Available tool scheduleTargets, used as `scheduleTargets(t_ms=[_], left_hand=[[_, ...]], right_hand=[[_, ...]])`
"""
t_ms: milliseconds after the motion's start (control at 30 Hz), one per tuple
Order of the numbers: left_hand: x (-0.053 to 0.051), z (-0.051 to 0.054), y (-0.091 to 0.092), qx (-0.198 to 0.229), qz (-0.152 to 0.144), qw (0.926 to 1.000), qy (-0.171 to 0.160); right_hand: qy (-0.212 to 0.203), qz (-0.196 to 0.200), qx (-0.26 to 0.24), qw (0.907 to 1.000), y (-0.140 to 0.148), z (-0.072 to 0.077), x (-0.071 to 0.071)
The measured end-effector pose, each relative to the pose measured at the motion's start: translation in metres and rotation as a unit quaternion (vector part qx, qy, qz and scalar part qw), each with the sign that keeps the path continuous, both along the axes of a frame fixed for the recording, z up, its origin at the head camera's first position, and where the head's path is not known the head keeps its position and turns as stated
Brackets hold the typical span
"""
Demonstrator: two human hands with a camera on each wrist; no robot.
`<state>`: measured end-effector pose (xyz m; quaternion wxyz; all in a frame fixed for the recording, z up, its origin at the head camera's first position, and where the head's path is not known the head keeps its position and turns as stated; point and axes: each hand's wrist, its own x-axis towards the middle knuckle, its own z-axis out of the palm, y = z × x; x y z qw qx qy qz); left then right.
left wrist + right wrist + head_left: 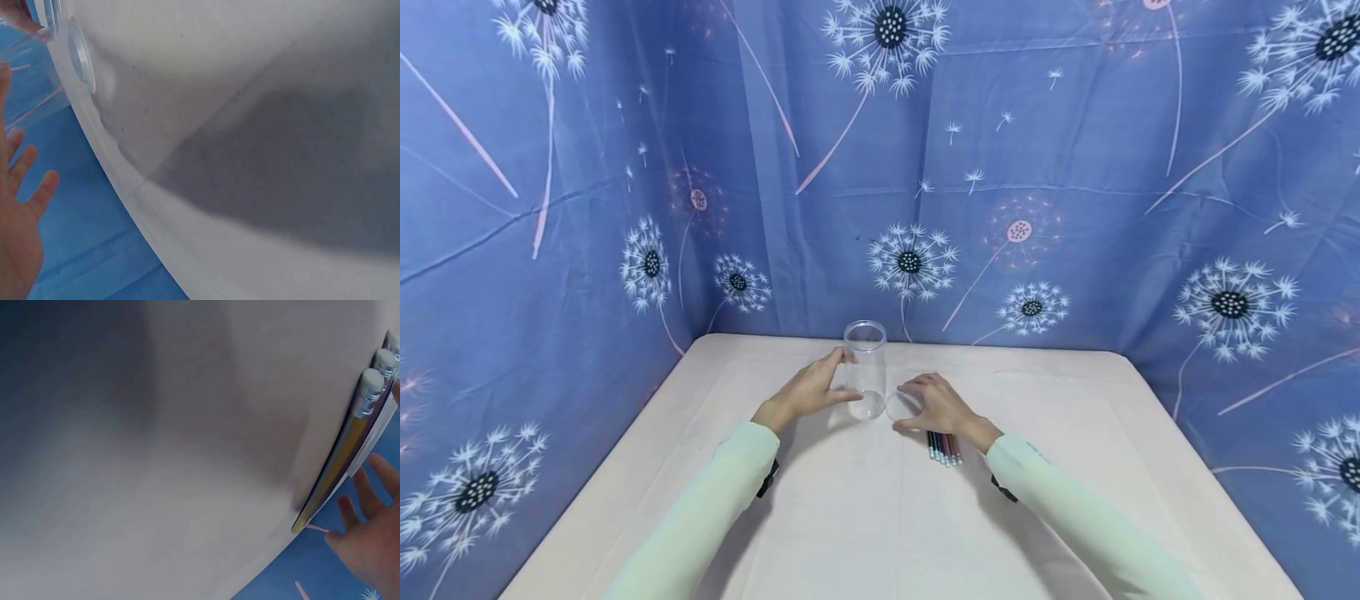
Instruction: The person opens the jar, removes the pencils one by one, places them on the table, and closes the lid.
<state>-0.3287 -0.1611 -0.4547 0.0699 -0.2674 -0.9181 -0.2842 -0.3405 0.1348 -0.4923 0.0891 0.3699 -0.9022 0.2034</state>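
A clear cylindrical jar [867, 375] stands upright, its mouth without a cover. My left hand [812, 385] is at its left side, thumb low and fingers higher, spread around the wall; contact is hard to tell. In the left wrist view, the fingers of the left hand [22, 219] are spread beside the jar [37, 81]. Right of the jar's base is a clear round piece like a lid [904, 406]. My right hand [942, 406] curves loosely around its right side. Several pencils with white erasers [943, 450] lie side by side partly beneath this hand; pencils [350, 447] also show in the right wrist view.
A pale cloth covers the table [850, 517]. Its back edge meets a blue curtain [820, 250] with dandelion prints, which also hangs along both sides. The jar stands near that back edge.
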Motion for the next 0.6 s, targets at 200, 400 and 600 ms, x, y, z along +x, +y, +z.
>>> scheduleTargets(t_ms=[200,400,600], left_hand=[[0.001,0.001,0.001,-0.002,0.000,1.0000,0.005],[0.001,0.001,0.000,0.003,-0.004,1.0000,0.000],[-0.001,0.000,0.000,0.000,-0.001,1.0000,-0.006]], right_hand=[[0.000,-0.004,-0.005,1.0000,0.000,0.001,-0.001],[0.002,-0.019,-0.011,0.9998,0.001,0.013,-0.004],[0.030,-0.019,-0.040,0.9986,0.007,0.041,-0.011]])
